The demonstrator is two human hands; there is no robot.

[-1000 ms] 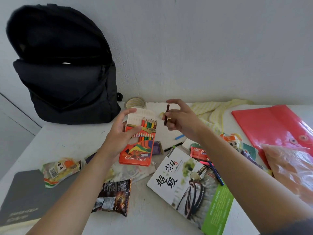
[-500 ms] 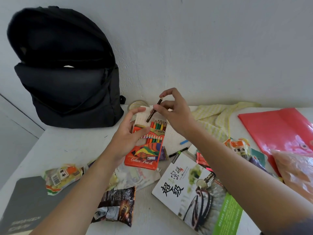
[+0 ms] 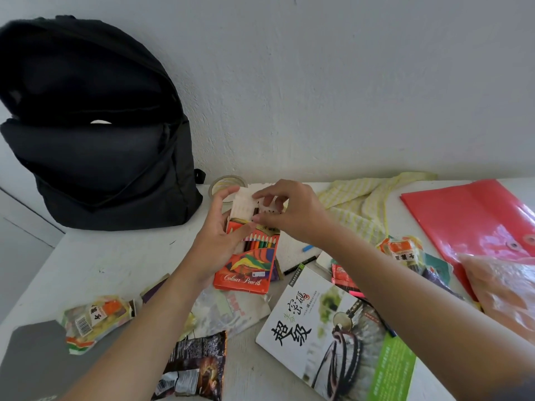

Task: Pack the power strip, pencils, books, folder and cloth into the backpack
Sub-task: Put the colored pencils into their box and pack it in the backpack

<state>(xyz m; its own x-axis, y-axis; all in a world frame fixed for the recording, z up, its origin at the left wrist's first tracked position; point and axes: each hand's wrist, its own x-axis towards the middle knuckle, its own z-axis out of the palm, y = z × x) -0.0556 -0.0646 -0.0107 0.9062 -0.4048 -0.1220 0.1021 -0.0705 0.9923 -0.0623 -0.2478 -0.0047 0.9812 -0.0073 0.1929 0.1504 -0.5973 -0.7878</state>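
The left hand (image 3: 215, 241) is gripping the orange cardboard colour-pencil box (image 3: 249, 261) near the table's middle; the right hand (image 3: 292, 211) is pinching a dark brown pencil (image 3: 256, 212) at the box's far, open end.

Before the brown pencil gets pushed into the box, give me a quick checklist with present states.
1. Left hand steadies the colour pencil box: ok.
2. Box flap open: ok.
3. Right hand pinches the brown pencil: ok.
4. Pencil tip lined up with a free slot: cannot tell, fingers hide it.
5. Black backpack open to receive the box: ok.
6. Book, red folder and yellow cloth packed: not ok, they lie on the table.
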